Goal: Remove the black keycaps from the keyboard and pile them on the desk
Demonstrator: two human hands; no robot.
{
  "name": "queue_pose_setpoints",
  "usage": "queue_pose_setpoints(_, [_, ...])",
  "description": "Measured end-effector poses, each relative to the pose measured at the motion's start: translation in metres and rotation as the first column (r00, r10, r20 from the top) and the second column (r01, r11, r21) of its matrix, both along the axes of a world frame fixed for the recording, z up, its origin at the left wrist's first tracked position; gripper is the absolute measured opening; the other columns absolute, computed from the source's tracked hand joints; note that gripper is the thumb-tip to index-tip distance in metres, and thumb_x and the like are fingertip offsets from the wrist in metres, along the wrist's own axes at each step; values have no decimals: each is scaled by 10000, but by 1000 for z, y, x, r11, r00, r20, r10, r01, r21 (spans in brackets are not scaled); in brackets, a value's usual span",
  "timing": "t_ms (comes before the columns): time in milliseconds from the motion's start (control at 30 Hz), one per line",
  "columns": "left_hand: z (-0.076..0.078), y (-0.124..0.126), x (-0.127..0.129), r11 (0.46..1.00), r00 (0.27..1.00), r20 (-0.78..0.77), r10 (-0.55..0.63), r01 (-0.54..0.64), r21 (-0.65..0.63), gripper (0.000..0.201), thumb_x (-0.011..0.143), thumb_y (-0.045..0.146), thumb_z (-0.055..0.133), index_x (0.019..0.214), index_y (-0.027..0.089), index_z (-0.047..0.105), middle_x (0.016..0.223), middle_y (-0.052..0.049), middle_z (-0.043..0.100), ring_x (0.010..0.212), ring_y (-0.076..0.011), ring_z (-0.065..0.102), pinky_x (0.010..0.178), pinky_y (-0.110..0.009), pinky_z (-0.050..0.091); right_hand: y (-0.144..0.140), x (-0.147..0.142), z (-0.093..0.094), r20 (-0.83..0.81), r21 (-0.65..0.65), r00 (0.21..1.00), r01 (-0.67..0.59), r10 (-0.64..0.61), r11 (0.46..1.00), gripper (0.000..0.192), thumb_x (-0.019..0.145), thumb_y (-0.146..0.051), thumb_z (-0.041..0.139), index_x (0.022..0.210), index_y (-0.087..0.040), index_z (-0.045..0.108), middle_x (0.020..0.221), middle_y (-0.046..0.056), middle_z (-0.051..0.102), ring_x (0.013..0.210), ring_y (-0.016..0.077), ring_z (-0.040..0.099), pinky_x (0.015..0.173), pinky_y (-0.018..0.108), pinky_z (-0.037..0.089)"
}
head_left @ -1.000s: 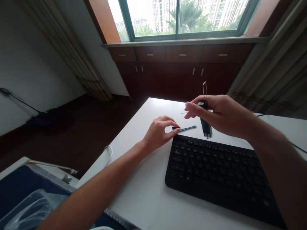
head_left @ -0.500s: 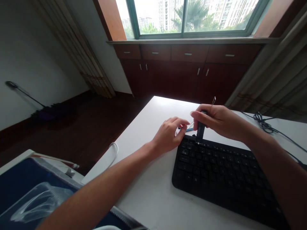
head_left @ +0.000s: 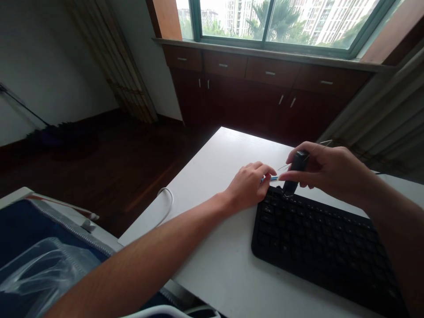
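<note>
A black keyboard (head_left: 308,251) lies on the white table (head_left: 218,256). Curled around its far left corner, my left hand (head_left: 251,183) has the thumb against the edge and the fingers reaching past the back. My right hand (head_left: 318,170) pinches a black brush-like tool (head_left: 298,165) between thumb and fingers. Thin wire loops stick out from the tool on both sides. It leans with its top to the right, and its lower end touches the keyboard's top row near that corner. Behind the left fingertips lies a slim blue item (head_left: 273,178), partly hidden.
A white cable (head_left: 170,201) hangs over the table's left edge. At lower left, a clear plastic bag (head_left: 46,265) lies on dark blue fabric in a pale frame. Dark red cabinets (head_left: 232,95) stand under the window, and a mop (head_left: 49,132) leans by the left wall.
The tool has gone from nearly upright to leaning right as my right hand turned, and its wire loops now point sideways. My left hand stays at the keyboard's corner. The camera view has shifted.
</note>
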State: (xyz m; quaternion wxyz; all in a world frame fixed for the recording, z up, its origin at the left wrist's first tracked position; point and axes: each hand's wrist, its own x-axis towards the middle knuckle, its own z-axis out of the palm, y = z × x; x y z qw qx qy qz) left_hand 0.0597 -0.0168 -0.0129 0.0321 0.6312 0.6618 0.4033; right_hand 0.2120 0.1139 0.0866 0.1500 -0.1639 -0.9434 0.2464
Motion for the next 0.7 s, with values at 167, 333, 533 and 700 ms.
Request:
queue_pose_setpoints(167, [2, -1, -1, 999, 999, -48, -1, -1, -38, 187, 949, 195, 503, 1055, 195, 656, 1048, -59, 659, 950, -207, 600, 858, -367, 510, -10, -6, -3, 48, 74, 999, 21, -24, 997, 436, 737, -631, 739, 876, -235, 619, 538, -37, 635, 479, 142, 590, 489, 255, 443])
queue_pose_setpoints(333, [4, -1, -2, 998, 997, -79, 3, -8, -65, 190, 928, 201, 513, 1039, 182, 666, 1028, -69, 650, 923, -214, 587, 847, -372, 512, -12, -8, -12, 9, 291, 999, -40, 39, 956, 460, 758, -673, 691, 820, -227, 603, 558, -39, 588, 476, 114, 478, 482, 258, 358])
queue_pose_setpoints(533, [-2, 2, -4, 998, 994, -105, -9, 3, -59, 186, 895, 224, 547, 1039, 184, 657, 1006, -61, 637, 932, -221, 580, 857, -376, 518, -14, -9, -16, -50, 372, 995, -65, 90, 926, 450, 775, -666, 680, 802, -227, 582, 560, -42, 556, 468, 108, 437, 487, 263, 352])
queue_pose_setpoints(700, [-5, 4, -4, 999, 991, -134, -6, 0, -44, 216, 920, 207, 503, 1081, 175, 644, 1037, -71, 637, 959, -221, 584, 891, -379, 518, -15, -10, -16, -16, 414, 996, -71, 85, 907, 364, 832, -594, 664, 829, -237, 589, 589, -33, 583, 478, 122, 477, 500, 274, 365])
